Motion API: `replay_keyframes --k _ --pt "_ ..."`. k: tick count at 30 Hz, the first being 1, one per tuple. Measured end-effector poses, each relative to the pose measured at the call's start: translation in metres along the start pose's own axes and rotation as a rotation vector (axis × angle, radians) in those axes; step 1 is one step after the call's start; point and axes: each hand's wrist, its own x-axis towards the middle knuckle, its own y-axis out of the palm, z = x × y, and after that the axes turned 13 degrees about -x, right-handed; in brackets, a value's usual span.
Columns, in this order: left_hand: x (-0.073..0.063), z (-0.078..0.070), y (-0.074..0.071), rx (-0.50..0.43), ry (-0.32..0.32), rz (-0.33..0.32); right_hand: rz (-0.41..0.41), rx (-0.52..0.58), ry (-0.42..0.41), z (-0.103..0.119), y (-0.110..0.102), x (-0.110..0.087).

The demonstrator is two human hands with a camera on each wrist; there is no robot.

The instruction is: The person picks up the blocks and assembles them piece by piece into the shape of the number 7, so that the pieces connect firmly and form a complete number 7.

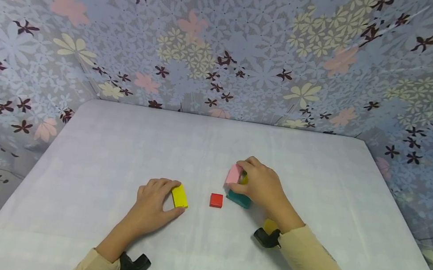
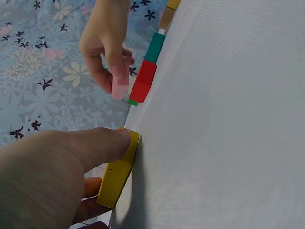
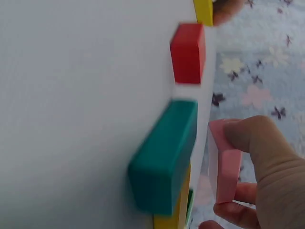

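My left hand pinches a yellow block between thumb and fingers, low over the white table; the left wrist view shows the thumb along the block's edge. Farther right, my right hand holds a pink block by its ends. In the right wrist view this pink block is held up off the table, with the thumb on one end. A teal block lies under the right hand, partly covered by it. Between the hands sits a small red block.
Another yellow block and a green piece show partly beyond the teal block. A yellow-tan piece lies near the right wrist, partly hidden by a black wrist mount. Floral fabric stands behind the white table.
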Motion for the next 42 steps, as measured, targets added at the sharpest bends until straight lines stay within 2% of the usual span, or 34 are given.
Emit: replay_keyframes --k 6,15,20,28,42 --pt "0.001 0.0 0.001 -0.004 0.002 -0.003 0.009 0.071 0.099 -0.031 -0.002 -0.011" --pt "0.0 -0.002 0.001 -0.009 -0.015 0.006 -0.009 0.056 0.209 -0.076 -0.005 -0.032" --pt "-0.001 0.0 0.001 -0.015 -0.01 0.01 0.02 0.065 0.275 -0.094 0.0 -0.044" --pt "-0.003 0.001 0.001 -0.017 0.006 0.004 0.084 0.106 0.324 -0.105 0.013 -0.057" --pt "-0.004 0.006 0.007 -0.013 0.019 -0.004 0.143 0.175 0.303 -0.108 0.022 -0.068"
